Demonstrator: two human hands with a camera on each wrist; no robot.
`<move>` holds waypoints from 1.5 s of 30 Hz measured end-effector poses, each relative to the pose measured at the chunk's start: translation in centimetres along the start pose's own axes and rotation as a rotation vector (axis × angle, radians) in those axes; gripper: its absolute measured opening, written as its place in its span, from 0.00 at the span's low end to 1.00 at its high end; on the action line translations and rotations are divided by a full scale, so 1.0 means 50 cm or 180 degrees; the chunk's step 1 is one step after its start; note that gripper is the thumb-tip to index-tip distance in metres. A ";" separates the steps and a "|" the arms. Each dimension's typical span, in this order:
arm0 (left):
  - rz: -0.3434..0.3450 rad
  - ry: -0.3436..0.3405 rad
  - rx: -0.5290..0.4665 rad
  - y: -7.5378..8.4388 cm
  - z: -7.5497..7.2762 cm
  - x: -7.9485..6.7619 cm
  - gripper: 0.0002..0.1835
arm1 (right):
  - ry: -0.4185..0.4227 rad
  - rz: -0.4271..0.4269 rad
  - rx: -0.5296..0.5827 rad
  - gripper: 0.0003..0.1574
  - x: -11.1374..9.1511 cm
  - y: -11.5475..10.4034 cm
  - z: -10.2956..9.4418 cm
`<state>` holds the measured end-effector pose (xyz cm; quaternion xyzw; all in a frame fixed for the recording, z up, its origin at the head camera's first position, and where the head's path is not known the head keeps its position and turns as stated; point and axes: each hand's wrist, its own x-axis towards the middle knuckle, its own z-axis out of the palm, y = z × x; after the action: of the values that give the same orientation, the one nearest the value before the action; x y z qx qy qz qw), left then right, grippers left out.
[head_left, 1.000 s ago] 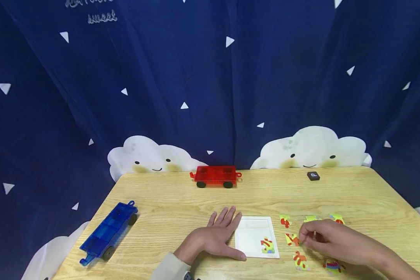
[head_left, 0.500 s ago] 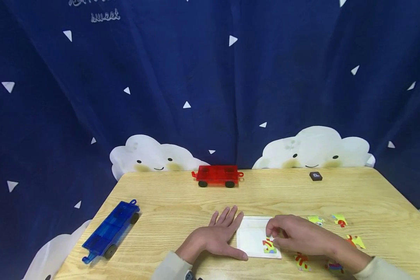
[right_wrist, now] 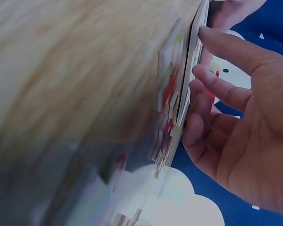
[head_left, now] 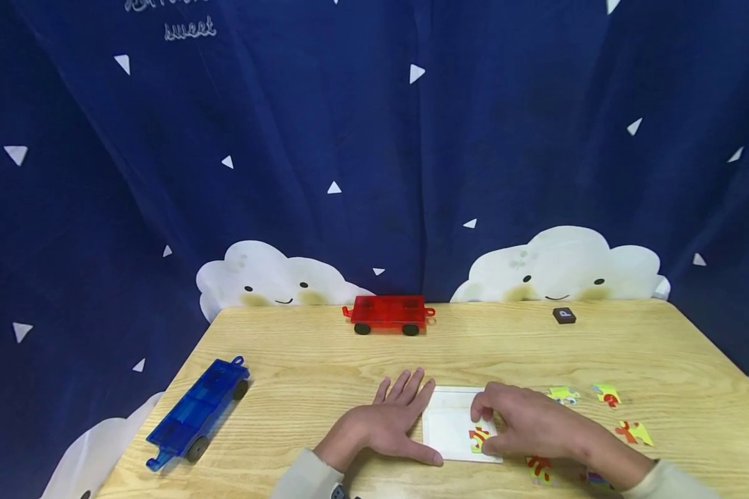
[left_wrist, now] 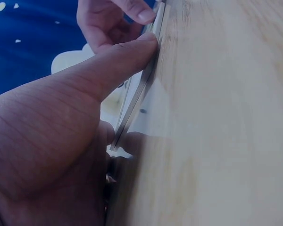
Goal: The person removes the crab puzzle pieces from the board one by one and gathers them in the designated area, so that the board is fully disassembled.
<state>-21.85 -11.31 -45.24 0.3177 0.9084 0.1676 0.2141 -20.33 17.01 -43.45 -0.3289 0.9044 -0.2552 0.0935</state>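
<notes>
A white square puzzle tray (head_left: 446, 423) lies on the table. Spread flat at its left side is my left hand (head_left: 381, 426), index finger and thumb against the tray; the left wrist view shows the thumb tip at the tray's edge (left_wrist: 137, 89). A yellow puzzle piece with red markings (head_left: 478, 438) sits in the tray's lower right corner. My right hand (head_left: 537, 424) bends over that piece, index fingertip at its upper edge and thumb over its right side. In the right wrist view, the thumb and index tips of my right hand (right_wrist: 254, 103) meet the tray.
Right of the tray lie loose puzzle pieces: one with eyes (head_left: 563, 395), one at far right (head_left: 633, 432), one near the front (head_left: 539, 468). A red toy wagon (head_left: 388, 313), a blue wagon (head_left: 198, 414) and a black P tile (head_left: 564, 315) stand farther off.
My right hand has moved left from the loose pieces to the tray, its thumb and index finger now at the corner piece. My left hand stays beside the tray.
</notes>
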 end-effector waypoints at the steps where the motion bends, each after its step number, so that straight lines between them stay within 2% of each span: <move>1: 0.0003 0.0002 0.0002 0.000 0.000 0.000 0.62 | -0.0002 -0.0024 0.0001 0.19 0.000 0.000 0.001; 12: 0.0010 0.0026 0.0023 -0.002 0.004 0.001 0.62 | -0.0022 -0.0145 0.0038 0.18 0.002 -0.003 0.003; 18: 0.0008 0.0020 -0.0070 -0.002 0.004 0.001 0.62 | 0.0003 -0.0256 0.0202 0.08 0.008 -0.005 -0.004; 30: 0.0002 0.0004 -0.0071 -0.003 0.002 0.001 0.62 | 0.0037 -0.0328 0.0403 0.11 0.007 -0.008 -0.016; 35: 0.0003 -0.0010 -0.0068 -0.002 0.002 0.003 0.62 | 0.0094 -0.0412 0.0481 0.11 -0.007 -0.005 -0.036; 40: 0.0039 -0.0021 -0.0070 -0.003 0.001 0.003 0.62 | 0.0104 -0.0412 0.0463 0.10 -0.039 0.011 -0.065; 45: 0.0037 -0.0041 -0.0070 -0.006 0.002 0.002 0.62 | 0.0039 -0.0253 0.0444 0.09 -0.080 0.038 -0.091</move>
<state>-22.03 -11.42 -45.49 0.3217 0.9032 0.1769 0.2224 -19.84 22.62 -40.55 -0.3556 0.8712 -0.3231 0.1005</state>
